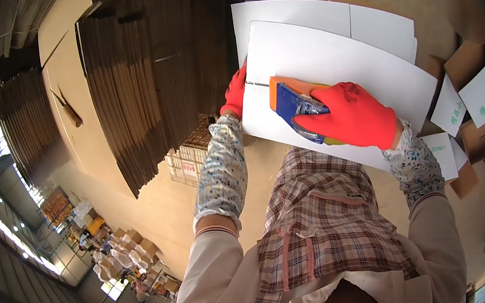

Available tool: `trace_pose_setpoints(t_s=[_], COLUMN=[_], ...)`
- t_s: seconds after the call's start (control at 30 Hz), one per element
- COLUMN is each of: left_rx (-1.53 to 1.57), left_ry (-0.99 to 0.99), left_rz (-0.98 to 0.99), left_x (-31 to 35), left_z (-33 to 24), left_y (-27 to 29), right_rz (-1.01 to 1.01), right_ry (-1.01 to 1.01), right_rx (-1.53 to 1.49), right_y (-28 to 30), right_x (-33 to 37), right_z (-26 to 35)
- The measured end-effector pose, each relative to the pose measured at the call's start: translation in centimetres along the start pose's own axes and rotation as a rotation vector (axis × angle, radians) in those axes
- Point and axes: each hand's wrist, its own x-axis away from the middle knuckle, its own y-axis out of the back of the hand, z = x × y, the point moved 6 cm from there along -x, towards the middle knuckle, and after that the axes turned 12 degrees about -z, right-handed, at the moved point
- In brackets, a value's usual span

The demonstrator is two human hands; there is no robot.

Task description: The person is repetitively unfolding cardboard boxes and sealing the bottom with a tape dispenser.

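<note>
A white cardboard carton is in front of me, above my plaid apron, with a dark seam line near its left end. My right hand, in a red glove, is closed around a blue and orange tape dispenser lying against the carton's white face. My left hand, also red-gloved, grips the carton's left edge, its fingers partly hidden by the edge. Directly behind this carton is another white panel with brown cardboard along its far edge.
Tall stacks of flattened brown cardboard stand on the left. A wooden-handled tool lies beside them on a tan surface. Below the stacks is a slatted crate. Open white and brown cartons crowd the right side.
</note>
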Motion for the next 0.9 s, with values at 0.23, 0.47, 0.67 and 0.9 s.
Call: trace_pose_setpoints(t_s=[0.23, 0.47, 0.67, 0.9], left_rx=[0.568, 0.436, 0.368, 0.429], left_ry=[0.117, 0.093, 0.118, 0.118], left_rz=[-0.253, -0.171, -0.100, 0.009], left_x=[4.5, 4.4, 2.6, 3.6], left_z=[-5.9, -8.8, -6.0, -7.1], left_y=[5.2, 3.6, 3.2, 3.0], right_rz=[0.197, 0.096, 0.484, 0.136], right_ry=[-0.282, -0.132, -0.569, -0.872], right_rx=[-0.052, -0.107, -0.138, 0.069], right_y=[-0.4, -1.2, 9.3, 18.6], right_x=[1.3, 1.5, 12.1, 26.0], right_z=[0.3, -1.0, -3.0, -12.4])
